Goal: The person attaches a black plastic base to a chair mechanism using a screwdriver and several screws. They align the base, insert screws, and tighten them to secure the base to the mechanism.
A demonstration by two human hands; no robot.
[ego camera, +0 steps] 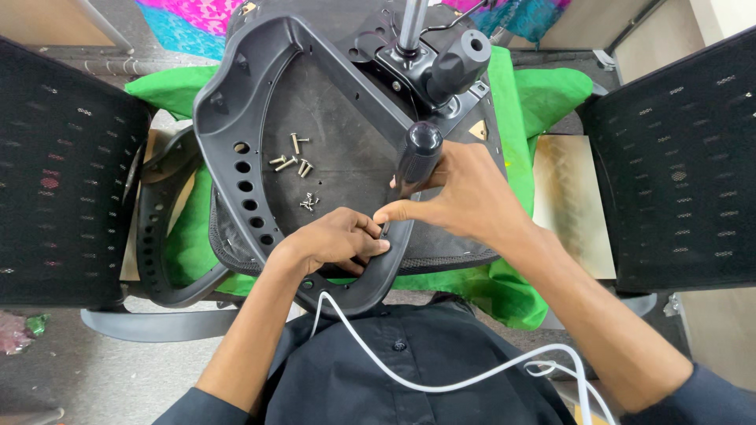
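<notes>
Our right hand (pixel 461 197) is wrapped around a black screwdriver handle (pixel 417 157), upright at the armrest frame's (pixel 236 94) inner edge. Left hand (pixel 339 240) pinches that rim. Loose screws (pixel 291 164) lie on the seat underside (pixel 339 134), open room around them.

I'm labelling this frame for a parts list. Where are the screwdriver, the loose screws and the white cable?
screwdriver (pixel 418 153): head view, on its black handle, above the right hand.
loose screws (pixel 291 163): head view, on the larger cluster lying on the seat underside.
white cable (pixel 441 386): head view, on its curve across the dark shirt.
</notes>
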